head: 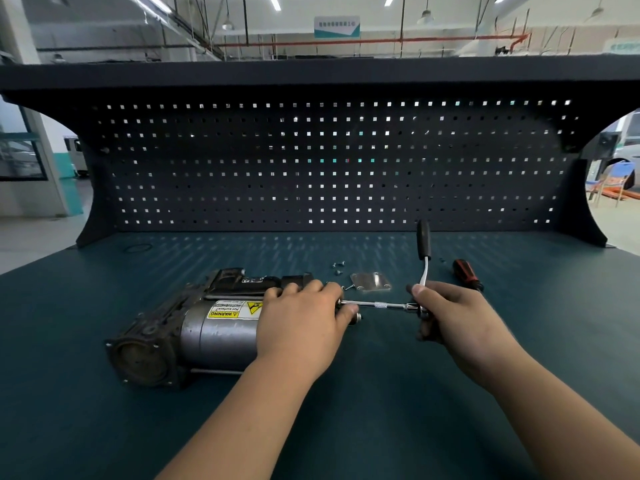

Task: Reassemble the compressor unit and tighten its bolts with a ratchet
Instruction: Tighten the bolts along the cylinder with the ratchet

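On the worktop: ratchet set to the end of the compressor unit

Left of centre on the worktop, lying on its side with the long axis running left to right: compressor unit, square flange end to the left, grey motor cylinder to the right, yellow warning label facing up. Holds it down with the left grip, palm over the cylinder's right end, fingers curled over the far edge, thumb beside the end face. Clasps the ratchet's head with the right grip, fingers wrapped round it. Between the two, a slim extension bar, level, running from the ratchet head leftwards to the unit's end, its tip out of sight under the left thumb and fingers; cannot tell what it engages. Ratchet shaft pointing away toward the pegboard, black handle at the far end.

Just beyond the bar, between the two hands: flat metal plate with corner holes, lying on the worktop. A little farther back and to the left, a few small screws, loose and close together. Right of the ratchet's shaft and apart from it: red-and-black screwdriver, lying flat. Far left, near the foot of the pegboard: thin black ring
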A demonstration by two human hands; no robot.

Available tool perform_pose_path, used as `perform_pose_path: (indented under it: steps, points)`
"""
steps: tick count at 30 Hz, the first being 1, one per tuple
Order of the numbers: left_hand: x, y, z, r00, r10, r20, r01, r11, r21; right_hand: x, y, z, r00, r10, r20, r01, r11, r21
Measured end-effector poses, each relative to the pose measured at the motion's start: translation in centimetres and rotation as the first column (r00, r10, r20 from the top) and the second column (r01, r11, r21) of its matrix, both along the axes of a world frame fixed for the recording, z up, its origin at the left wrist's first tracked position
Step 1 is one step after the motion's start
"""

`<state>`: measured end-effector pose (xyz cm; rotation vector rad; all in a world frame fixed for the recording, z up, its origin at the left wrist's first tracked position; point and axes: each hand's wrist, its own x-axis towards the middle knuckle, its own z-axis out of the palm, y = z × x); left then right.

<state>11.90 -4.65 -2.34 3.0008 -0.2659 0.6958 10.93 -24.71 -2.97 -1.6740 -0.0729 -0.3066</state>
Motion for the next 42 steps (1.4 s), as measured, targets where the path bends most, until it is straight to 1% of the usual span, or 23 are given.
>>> perform_pose_path:
  steps: [5, 10, 13, 17, 21, 24, 26, 30, 39, 42]
  points:
    - [0.0, 0.0, 0.0, 1.000, 0.007, 0.002, -0.007, 1.000, -0.009, -0.6, -0.5, 0.5, 0.994, 0.004, 0.107, 0.013, 0.988, -0.157]
    - [0.0, -0.2, 0.0, 1.000, 0.019, 0.018, -0.019, 0.999, -0.031, -1.3, -0.5, 1.4, 0.988, 0.041, 0.152, -0.021, 0.991, -0.129]
    - [-0.1, -0.2, -0.1, 0.999, 0.023, 0.029, -0.022, 0.999, -0.042, -1.3, -0.6, 1.6, 0.986, 0.051, 0.161, -0.024, 0.985, -0.169]
    - [-0.3, -0.1, -0.1, 0.999, 0.004, 0.044, -0.002, 0.998, -0.061, -1.1, -0.4, 1.3, 0.995, 0.026, 0.100, -0.018, 0.997, -0.078]
    - [-0.4, 0.1, -0.1, 0.999, -0.017, 0.031, 0.019, 0.997, -0.075, -0.9, -0.2, 0.9, 0.995, 0.002, 0.097, 0.000, 1.000, -0.022]
    - [-0.5, 0.1, 0.0, 1.000, -0.011, 0.020, 0.012, 0.999, -0.050, -0.6, 0.3, 0.7, 0.998, 0.006, 0.064, -0.012, 0.996, 0.091]
    - [-0.5, 0.0, 0.1, 1.000, 0.001, 0.015, 0.000, 0.999, -0.033, -0.5, 0.6, 0.7, 1.000, -0.016, 0.015, 0.013, 0.988, 0.156]
    - [-0.3, -0.1, 0.1, 1.000, 0.016, 0.004, -0.016, 1.000, 0.003, -0.4, 0.8, 0.4, 0.999, -0.037, -0.014, 0.038, 0.987, 0.157]
    - [0.0, -0.2, 0.0, 1.000, 0.028, 0.004, -0.028, 1.000, 0.010, -0.6, 0.2, 0.9, 0.993, 0.043, 0.112, -0.054, 0.994, 0.100]
    - [0.1, -0.2, 0.1, 1.000, 0.028, 0.001, -0.028, 1.000, 0.003, -0.7, 0.1, 1.1, 0.991, 0.046, 0.124, -0.053, 0.997, 0.058]
